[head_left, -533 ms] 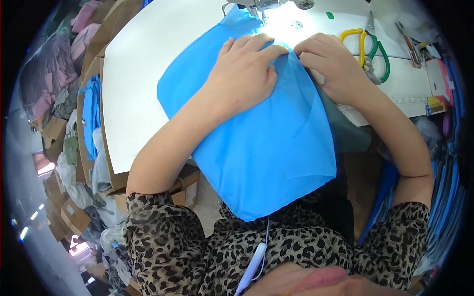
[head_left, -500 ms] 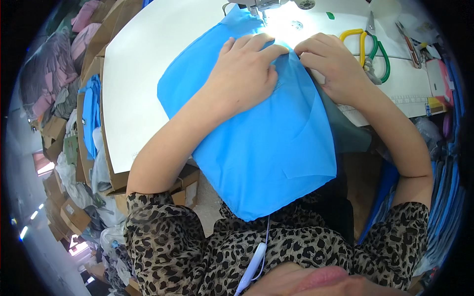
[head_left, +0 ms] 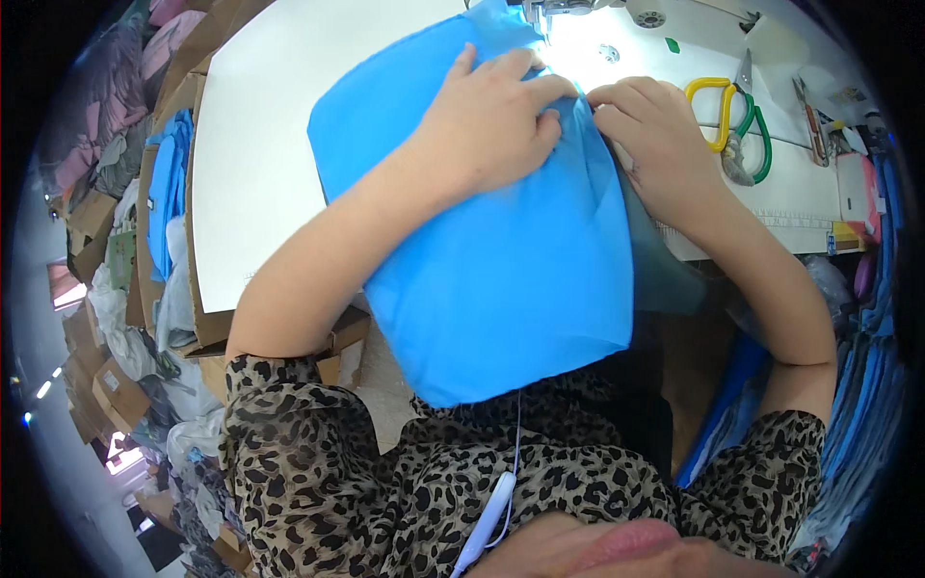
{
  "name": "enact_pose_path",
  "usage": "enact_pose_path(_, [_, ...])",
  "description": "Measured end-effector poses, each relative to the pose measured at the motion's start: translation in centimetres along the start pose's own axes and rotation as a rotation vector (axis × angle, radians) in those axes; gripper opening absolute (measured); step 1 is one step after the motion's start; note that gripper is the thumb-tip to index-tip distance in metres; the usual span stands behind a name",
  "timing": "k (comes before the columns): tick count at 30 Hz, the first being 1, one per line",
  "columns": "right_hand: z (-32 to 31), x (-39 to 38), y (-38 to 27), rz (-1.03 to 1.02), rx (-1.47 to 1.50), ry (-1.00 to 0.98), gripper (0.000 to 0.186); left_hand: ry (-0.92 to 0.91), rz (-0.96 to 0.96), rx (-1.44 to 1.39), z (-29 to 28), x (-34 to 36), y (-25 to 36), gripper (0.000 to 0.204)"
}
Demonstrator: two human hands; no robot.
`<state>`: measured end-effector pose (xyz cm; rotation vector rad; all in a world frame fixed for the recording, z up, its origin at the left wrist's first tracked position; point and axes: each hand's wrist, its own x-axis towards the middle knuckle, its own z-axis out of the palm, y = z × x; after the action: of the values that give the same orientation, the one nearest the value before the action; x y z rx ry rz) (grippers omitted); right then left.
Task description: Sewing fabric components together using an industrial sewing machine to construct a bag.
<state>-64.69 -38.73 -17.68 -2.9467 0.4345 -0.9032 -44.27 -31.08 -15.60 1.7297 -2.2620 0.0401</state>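
A large piece of thin blue fabric (head_left: 501, 279) runs from under the sewing machine's lit needle area (head_left: 547, 37) back over the table edge towards my lap. My left hand (head_left: 496, 120) is on top of its far part, fingers bent and spaced, the thumb and index finger closed on a bit of the cloth. At the fabric's right edge, my right hand (head_left: 655, 140) pinches it between thumb and fingers. Both hands' fingertips nearly meet just short of the needle. The needle's tip is lost in glare.
Yellow- and green-handled scissors (head_left: 723, 116) lie on the white table (head_left: 255, 183), right of my right hand. Beyond them is a snipping tool (head_left: 814, 125). Blue folded cloth (head_left: 171, 197) and cardboard boxes (head_left: 120, 395) crowd the left. Stacked blue fabric (head_left: 858, 385) is at right.
The blue fabric has slid forward towards the needle, its near edge drawing away from my lap. Both hands moved forward with it, keeping their hold. The view has shifted slightly.
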Motion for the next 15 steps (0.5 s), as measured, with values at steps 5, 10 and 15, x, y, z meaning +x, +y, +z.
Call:
enact_pose_path(5, [0.8, 1.1, 0.5, 0.033, -0.146, -0.011, 0.018, 0.004, 0.030, 0.072, 0.5, 1.2, -1.8, 0.034])
enact_pose_path(10, [1.7, 1.8, 1.2, 0.058, -0.208, -0.011, 0.018, 0.030, 0.070, 0.163, 0.9, 1.9, -3.6, 0.035])
enact_pose_path(15, [1.4, 0.5, 1.9, 0.060, 0.003, -0.056, 0.025, 0.017, 0.076, 0.070, 0.2, 0.7, -0.8, 0.035])
